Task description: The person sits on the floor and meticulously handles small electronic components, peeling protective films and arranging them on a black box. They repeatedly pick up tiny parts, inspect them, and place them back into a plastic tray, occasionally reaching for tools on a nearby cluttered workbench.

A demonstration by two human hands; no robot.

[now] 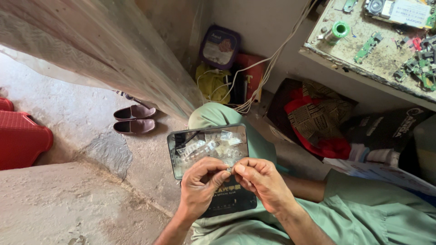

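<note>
Both hands meet over the lap, fingertips pinched together on one tiny pale part (229, 170), too small to identify. Left hand (200, 186) curled, thumb and forefinger closed on it; right hand (261, 181) likewise, pinching from the other side. Just beyond them, a shallow rectangular metal tin (175, 149) rests on the green-trousered knee (213, 115), holding small clear plastic packets (209, 147). Brown slip-on shoes (134, 119) sit well apart on the concrete floor (81, 113). Cluttered workbench (363, 59) upper right.
</note>
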